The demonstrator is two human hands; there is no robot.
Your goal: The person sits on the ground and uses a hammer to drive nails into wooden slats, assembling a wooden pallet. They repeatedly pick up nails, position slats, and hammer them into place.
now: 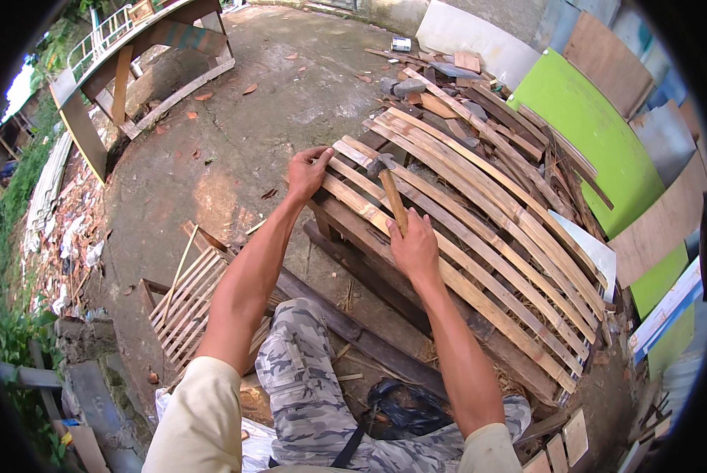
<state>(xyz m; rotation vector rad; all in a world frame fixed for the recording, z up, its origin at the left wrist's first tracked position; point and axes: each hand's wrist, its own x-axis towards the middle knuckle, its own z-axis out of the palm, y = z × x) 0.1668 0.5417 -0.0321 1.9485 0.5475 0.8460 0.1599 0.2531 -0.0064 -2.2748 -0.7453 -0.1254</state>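
Observation:
My right hand (pixel 415 243) is wrapped around the wooden handle of a hammer (pixel 393 202). The hammer's dark metal head is over the upper left part of a frame of long bamboo slats (pixel 479 229). My left hand (pixel 309 170) is at the left ends of the slats, with thumb and fingers pinched together. Whatever sits between those fingertips is too small to make out. The slats run side by side with gaps, over dark wooden beams (pixel 369 236) that lie beneath them.
A smaller slatted wooden frame (pixel 192 299) lies at the left of my legs. Scrap wood (pixel 511 134) is heaped behind the slats, beside a green panel (pixel 590 134). A wooden table (pixel 164 35) stands at the far left. A black plastic bag (pixel 408 406) lies by my legs.

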